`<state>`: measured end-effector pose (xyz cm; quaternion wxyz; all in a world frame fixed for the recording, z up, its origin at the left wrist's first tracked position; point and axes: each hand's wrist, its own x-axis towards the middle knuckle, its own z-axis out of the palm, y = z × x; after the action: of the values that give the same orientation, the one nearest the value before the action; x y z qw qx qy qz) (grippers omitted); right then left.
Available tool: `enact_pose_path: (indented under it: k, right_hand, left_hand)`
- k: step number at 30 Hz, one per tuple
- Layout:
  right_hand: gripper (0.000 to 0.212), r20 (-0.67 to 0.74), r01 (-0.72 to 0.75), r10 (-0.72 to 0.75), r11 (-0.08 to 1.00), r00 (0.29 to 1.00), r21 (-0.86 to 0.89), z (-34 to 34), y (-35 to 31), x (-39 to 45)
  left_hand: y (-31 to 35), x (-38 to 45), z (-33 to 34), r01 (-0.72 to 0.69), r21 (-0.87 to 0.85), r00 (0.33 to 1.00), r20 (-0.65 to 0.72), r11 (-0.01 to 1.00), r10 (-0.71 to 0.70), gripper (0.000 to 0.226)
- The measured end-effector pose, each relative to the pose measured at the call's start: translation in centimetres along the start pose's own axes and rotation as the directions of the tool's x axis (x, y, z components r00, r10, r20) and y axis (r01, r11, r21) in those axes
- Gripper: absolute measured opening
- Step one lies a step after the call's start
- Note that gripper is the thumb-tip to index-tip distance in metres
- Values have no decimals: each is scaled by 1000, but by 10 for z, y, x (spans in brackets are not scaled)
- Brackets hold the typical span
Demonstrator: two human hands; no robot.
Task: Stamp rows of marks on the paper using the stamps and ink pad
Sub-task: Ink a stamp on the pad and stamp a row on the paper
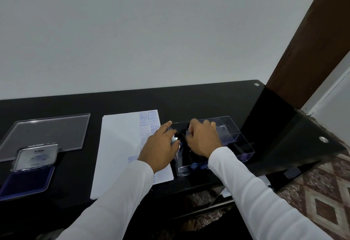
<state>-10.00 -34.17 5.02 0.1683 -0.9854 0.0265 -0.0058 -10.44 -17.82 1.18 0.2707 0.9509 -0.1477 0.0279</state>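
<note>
Black glossy worktop (pixel 208 103) with round metal fittings (pixel 323 139) against a plain white wall (pixel 151 31), dark brown wooden door frame (pixel 310 46) at right, patterned brown diamond floor (pixel 322 207) below, clear flat plastic lid (pixel 47 135) lying at far left.

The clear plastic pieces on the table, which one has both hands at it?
The clear box right of the paper, where the left hand and right hand reach; the flat clear lid lies untouched far left.
</note>
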Motion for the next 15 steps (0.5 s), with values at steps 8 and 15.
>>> enact_pose_path:
  k: [8,15]
  right_hand:
    - [20,-193,56,-38,994,980,92,-2,-1,-6]
    - [22,-276,96,-50,983,960,157,6,4,-9]
  left_hand:
    - [2,-1,-2,4,-9,1000,0,1000,-4,46]
    - [3,-1,-2,6,-2,1000,0,1000,-6,46]
